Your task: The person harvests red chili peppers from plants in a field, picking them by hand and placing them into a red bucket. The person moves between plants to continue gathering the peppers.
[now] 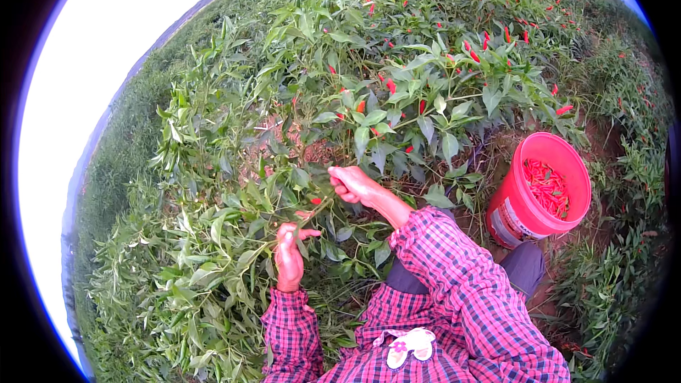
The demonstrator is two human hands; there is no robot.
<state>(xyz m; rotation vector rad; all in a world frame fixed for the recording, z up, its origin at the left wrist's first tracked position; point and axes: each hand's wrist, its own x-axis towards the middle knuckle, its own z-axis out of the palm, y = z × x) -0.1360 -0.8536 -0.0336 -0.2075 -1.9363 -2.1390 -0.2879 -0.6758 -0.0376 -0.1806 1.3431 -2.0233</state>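
Note:
My left hand [290, 255] is among the leaves of a chili pepper plant [239, 244], its thumb and a finger apart at a stem; whether it grips the stem I cannot tell. My right hand [348, 183] is up and to the right of it, fingers curled near the same branch; what lies within them is hidden. A red chili pepper [316, 201] hangs between the two hands. More red chilies [391, 85] show on the leafy plant above my right hand. On the right, a tilted red plastic bucket [503, 213] holds many picked red chilies [545, 189].
My knee [524, 268] is close below the bucket. Dense chili plants [622, 287] grow along the right side, beyond a strip of reddish soil [601, 143]. A dark hose or line [475, 154] runs on the ground left of the bucket.

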